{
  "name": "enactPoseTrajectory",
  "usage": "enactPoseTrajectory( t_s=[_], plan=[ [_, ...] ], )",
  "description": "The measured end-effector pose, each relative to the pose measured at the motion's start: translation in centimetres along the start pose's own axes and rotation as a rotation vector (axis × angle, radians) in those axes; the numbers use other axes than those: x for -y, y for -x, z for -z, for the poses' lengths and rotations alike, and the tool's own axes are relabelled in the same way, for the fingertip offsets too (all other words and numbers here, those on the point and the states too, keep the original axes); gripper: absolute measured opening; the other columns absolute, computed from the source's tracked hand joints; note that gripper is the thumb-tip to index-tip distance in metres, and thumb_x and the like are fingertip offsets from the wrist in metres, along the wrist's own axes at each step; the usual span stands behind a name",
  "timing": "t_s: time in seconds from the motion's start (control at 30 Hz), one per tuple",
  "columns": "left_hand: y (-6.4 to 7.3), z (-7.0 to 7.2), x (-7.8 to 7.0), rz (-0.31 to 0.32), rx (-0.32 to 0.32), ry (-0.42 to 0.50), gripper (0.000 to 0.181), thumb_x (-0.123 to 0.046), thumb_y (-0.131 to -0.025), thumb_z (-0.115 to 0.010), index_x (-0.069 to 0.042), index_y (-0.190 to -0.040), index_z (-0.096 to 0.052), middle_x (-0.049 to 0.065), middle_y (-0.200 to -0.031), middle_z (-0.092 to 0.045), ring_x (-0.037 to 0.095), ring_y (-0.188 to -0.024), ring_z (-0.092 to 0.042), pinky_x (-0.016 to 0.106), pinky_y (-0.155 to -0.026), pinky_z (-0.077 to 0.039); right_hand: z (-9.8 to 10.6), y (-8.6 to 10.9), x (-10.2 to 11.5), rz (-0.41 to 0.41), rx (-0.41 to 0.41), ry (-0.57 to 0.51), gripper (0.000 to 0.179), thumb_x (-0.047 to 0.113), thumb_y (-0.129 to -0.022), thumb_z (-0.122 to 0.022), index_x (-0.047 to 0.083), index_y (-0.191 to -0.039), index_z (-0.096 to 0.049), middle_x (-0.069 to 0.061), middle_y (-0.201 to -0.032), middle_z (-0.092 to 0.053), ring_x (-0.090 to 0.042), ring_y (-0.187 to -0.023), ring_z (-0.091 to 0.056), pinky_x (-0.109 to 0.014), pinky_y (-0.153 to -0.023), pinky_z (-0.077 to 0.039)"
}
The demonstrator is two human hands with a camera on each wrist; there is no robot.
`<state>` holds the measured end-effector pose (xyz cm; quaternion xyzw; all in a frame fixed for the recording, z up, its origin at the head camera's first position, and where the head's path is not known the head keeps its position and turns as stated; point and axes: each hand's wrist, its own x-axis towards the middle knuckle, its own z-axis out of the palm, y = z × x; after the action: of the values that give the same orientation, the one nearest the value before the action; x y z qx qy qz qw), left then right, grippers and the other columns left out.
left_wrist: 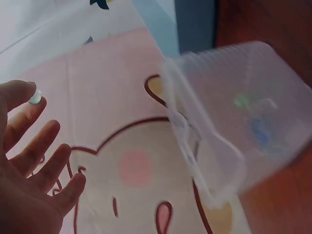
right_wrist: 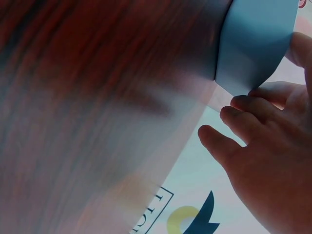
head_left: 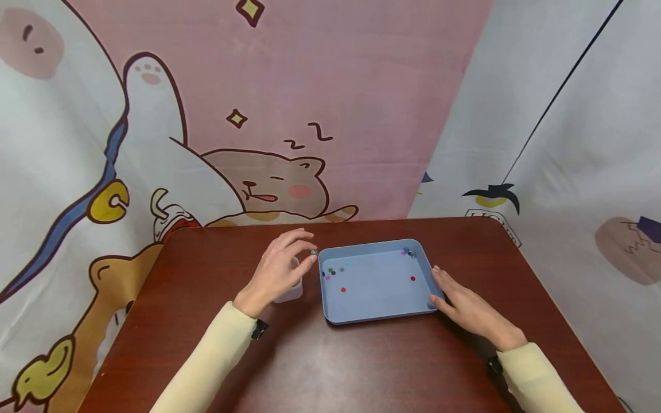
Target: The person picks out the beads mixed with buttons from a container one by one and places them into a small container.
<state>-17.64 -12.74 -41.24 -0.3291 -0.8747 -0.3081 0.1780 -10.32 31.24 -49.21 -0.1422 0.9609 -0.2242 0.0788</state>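
My left hand (head_left: 276, 269) is raised beside the left edge of a blue tray (head_left: 379, 307). Between its thumb and index fingertip it pinches a small round translucent bead (left_wrist: 35, 97), pale green in the left wrist view; the other fingers are spread. Under that hand, partly hidden by it, stands a translucent plastic box (left_wrist: 219, 112) with blurred green and blue pieces inside. My right hand (head_left: 472, 307) rests against the tray's right side with fingers extended, the thumb at the rim. In the right wrist view its fingertips touch the tray's outer wall (right_wrist: 253, 44).
Several small coloured pieces lie at the tray's left, with a red one (head_left: 343, 289) nearby. Another red piece (head_left: 412, 279) lies at the right, and a small cluster (head_left: 409, 252) sits in the far right corner. The brown table (head_left: 372, 367) ends at a printed cloth backdrop (head_left: 361, 115).
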Motion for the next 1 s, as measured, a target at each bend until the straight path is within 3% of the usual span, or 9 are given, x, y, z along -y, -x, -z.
enactPoseTrajectory(
  t_s=[0.2, 0.43, 0.73, 1.0],
  plan=[
    [2.6, 0.9, 1.7, 0.089, -0.007, -0.024, 0.017, -0.017, -0.093, -0.079, -0.010, -0.109, -0.078, 0.007, -0.135, -0.064, 0.029, -0.137, -0.051, 0.057, -0.109, -0.041, 0.1, 0.0, 0.1, 0.000, 0.001, 0.000, 0.083, 0.045, -0.103, -0.062, -0.002, -0.161, -0.027, -0.024, -0.168, -0.022, -0.047, -0.151, -0.027, -0.066, -0.114, -0.030],
    [4.6, 1.0, 2.9, 0.132, -0.009, -0.069, 0.017, -0.016, -0.092, -0.080, -0.009, -0.107, -0.078, 0.009, -0.134, -0.065, 0.031, -0.137, -0.051, 0.059, -0.110, -0.039, 0.4, 0.0, 0.3, -0.008, 0.009, -0.003, 0.083, 0.045, -0.103, -0.063, -0.002, -0.161, -0.027, -0.025, -0.167, -0.023, -0.047, -0.151, -0.026, -0.065, -0.114, -0.030],
    [6.2, 0.2, 4.2, 0.106, 0.005, -0.150, 0.020, -0.012, -0.087, -0.084, -0.006, -0.105, -0.078, 0.013, -0.131, -0.067, 0.038, -0.133, -0.055, 0.061, -0.109, -0.040, 0.4, 0.1, 0.1, -0.007, 0.010, -0.009, 0.083, 0.045, -0.103, -0.063, -0.003, -0.161, -0.027, -0.024, -0.167, -0.023, -0.047, -0.151, -0.027, -0.066, -0.114, -0.030],
    [6.7, -0.2, 4.7, 0.100, 0.054, -0.202, 0.018, -0.012, -0.087, -0.084, -0.009, -0.104, -0.079, 0.012, -0.130, -0.067, 0.037, -0.132, -0.055, 0.060, -0.109, -0.041, 0.3, 0.0, 0.0, -0.004, 0.009, -0.011, 0.083, 0.045, -0.103, -0.062, -0.002, -0.162, -0.027, -0.024, -0.168, -0.023, -0.046, -0.151, -0.026, -0.065, -0.114, -0.030]
  ],
)
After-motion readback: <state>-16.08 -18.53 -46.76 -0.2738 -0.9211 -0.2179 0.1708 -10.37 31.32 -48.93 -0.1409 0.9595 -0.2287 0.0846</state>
